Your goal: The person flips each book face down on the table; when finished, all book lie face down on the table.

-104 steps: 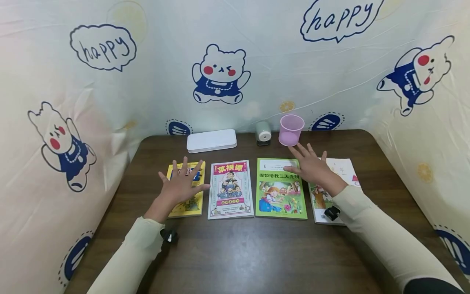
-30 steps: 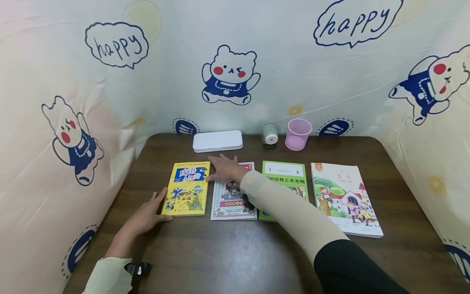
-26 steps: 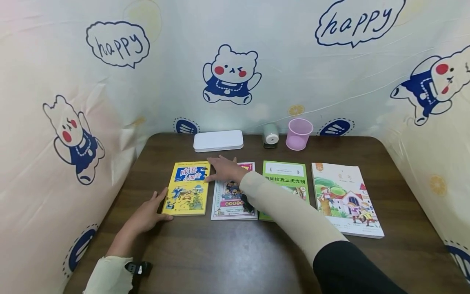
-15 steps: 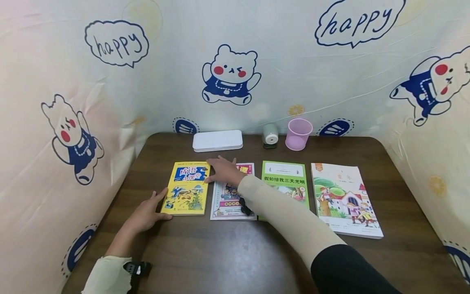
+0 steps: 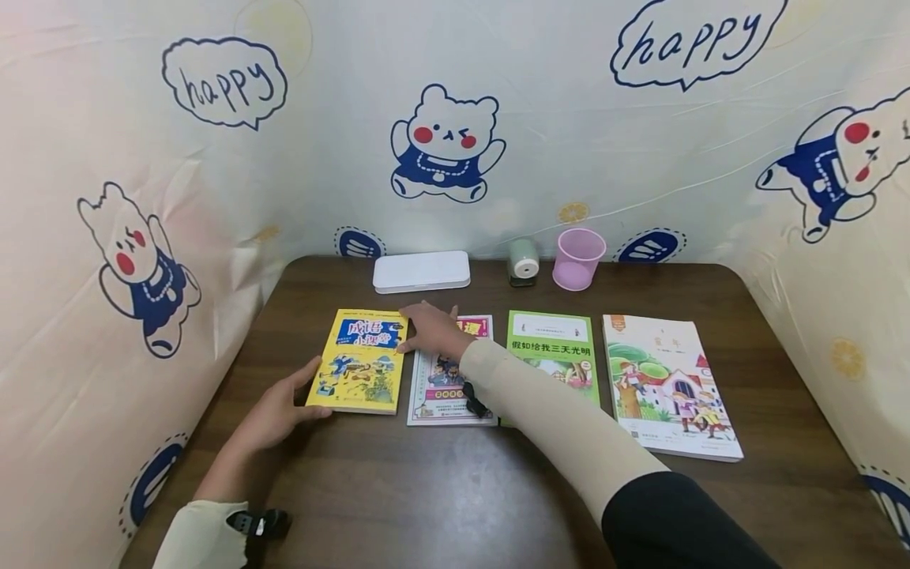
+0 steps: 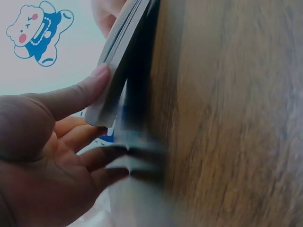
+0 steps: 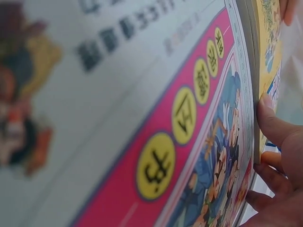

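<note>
A yellow book [image 5: 359, 379] lies at the left end of a row of books, its left side raised off the table. My left hand [image 5: 273, 415] grips its lower left edge. In the left wrist view, the left thumb presses the book's page edges [image 6: 111, 80], index finger beneath, other fingers spread, with a dark gap between book and tabletop. My right hand [image 5: 437, 328] reaches across and pinches the yellow book's upper right corner. The right wrist view has the right thumb [image 7: 274, 123] on that book's edge. Under the right hand and sleeve lies a pink-and-white book [image 5: 434, 403], partly covered.
Farther right lie a green book [image 5: 550, 348], partly hidden by the right sleeve, and a white illustrated book [image 5: 668, 379]. Along the back of the wooden table [image 5: 441, 490] stand a white flat case [image 5: 422, 274], a small green device [image 5: 524, 261] and a pink cup [image 5: 577, 261]. Printed cloth hangs behind.
From spread above the books, both hands have come down to the yellow book, the right crossing leftward. Within the last half second the book's left side has risen and shifted slightly left.
</note>
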Motion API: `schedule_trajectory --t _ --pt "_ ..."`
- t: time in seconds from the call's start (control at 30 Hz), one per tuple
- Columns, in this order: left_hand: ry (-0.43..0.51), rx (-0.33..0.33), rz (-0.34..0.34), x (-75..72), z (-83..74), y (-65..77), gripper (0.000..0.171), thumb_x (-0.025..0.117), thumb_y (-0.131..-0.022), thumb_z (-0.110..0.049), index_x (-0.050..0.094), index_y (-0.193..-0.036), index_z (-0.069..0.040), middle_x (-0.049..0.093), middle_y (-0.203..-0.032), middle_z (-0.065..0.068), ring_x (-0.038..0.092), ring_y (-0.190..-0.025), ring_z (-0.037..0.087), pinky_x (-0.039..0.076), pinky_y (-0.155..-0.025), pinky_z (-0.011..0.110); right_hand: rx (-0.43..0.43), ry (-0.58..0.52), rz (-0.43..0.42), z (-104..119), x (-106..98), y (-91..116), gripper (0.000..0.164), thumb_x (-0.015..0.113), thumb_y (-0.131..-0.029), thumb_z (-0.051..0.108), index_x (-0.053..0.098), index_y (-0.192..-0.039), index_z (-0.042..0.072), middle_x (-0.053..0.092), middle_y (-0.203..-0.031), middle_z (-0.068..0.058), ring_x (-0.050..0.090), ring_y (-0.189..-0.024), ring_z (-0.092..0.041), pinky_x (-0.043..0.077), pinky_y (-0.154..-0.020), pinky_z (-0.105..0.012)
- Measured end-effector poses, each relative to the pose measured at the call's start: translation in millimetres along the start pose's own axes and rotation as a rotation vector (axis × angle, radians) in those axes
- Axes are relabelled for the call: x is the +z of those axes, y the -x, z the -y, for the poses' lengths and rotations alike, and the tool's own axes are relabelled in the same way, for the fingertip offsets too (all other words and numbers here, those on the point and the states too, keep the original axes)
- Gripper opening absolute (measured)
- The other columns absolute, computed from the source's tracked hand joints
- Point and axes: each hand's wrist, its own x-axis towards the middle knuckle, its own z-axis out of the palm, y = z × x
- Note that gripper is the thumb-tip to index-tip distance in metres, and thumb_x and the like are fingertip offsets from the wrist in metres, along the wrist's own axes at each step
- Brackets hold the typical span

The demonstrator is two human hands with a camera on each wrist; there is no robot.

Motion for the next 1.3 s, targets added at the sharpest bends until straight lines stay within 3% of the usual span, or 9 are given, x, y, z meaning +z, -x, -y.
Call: schedule_trajectory --t 0.1,0.2,0.33,0.57,0.73,0.9,1.3 --pt "0.079 0.041 -0.002 -1.8 -1.3 1.5 0.099 0.08 -0.092 -0.022 0.015 -0.164 -0.002 0.019 -0.169 0.023 0.039 -0.147 0.044 0.038 -0.115 0.058 0.002 -0.005 -0.003 1 -2 1 0.085 0.081 -0.087 0.046 0.042 -0.159 0.022 0.04 -0.164 0.0 0.021 -0.158 -0.028 0.005 -0.118 -0.076" --pt "0.181 0.065 0.0 -3.0 -2.4 3.4 0.097 0.078 -0.094 -0.017 0.013 -0.164 -0.002 0.017 -0.17 0.023 0.05 -0.14 0.039 0.052 -0.104 0.039 0.007 -0.003 -0.001 1 -3 1 0.085 0.081 -0.087 0.046 0.042 -0.159 0.023 0.039 -0.165 0.001 0.021 -0.158 -0.027 0.006 -0.119 -0.076" --pt "0.315 0.062 -0.011 -3.7 -4.8 6.1 0.094 0.077 -0.095 -0.017 0.015 -0.164 -0.001 0.02 -0.169 0.023 0.052 -0.139 0.034 0.053 -0.092 0.017 0.01 -0.012 0.005 1 -4 1 0.085 0.082 -0.087 0.045 0.041 -0.159 0.023 0.039 -0.165 0.0 0.022 -0.158 -0.027 0.005 -0.119 -0.076" --pt "0.443 0.033 -0.082 0.2 -8.6 8.0 0.09 0.078 -0.094 -0.023 0.024 -0.164 -0.006 0.043 -0.158 0.023 0.063 -0.128 0.019 0.054 -0.093 0.019 0.013 -0.012 0.004 1 -4 1 0.086 0.082 -0.087 0.046 0.041 -0.159 0.023 0.038 -0.166 0.0 0.022 -0.158 -0.027 0.006 -0.119 -0.075" --pt "0.493 0.054 -0.128 3.0 -12.7 8.7 0.087 0.078 -0.094 -0.021 0.027 -0.164 -0.011 0.046 -0.157 0.021 0.067 -0.119 0.009 0.054 -0.091 0.017 0.024 -0.013 -0.005 1 -2 0 0.087 0.082 -0.086 0.047 0.041 -0.159 0.025 0.038 -0.165 0.002 0.023 -0.158 -0.026 0.006 -0.12 -0.074" --pt "0.517 0.068 -0.168 4.6 -14.9 9.8 0.085 0.079 -0.093 -0.019 0.032 -0.162 -0.009 0.046 -0.156 0.022 0.068 -0.114 0.003 0.054 -0.09 0.016 0.022 -0.016 -0.006 2 -3 0 0.087 0.083 -0.085 0.047 0.042 -0.158 0.025 0.04 -0.165 0.001 0.024 -0.157 -0.028 0.006 -0.119 -0.075" --pt "0.523 0.105 -0.192 2.3 -26.1 13.4 0.081 0.081 -0.091 -0.018 0.038 -0.16 -0.013 0.047 -0.156 0.018 0.068 -0.114 0.002 0.055 -0.091 0.019 -0.005 -0.065 0.06 9 -14 -1 0.083 0.073 -0.094 0.051 0.035 -0.162 0.023 0.039 -0.165 0.0 0.027 -0.156 -0.025 0.006 -0.119 -0.075"
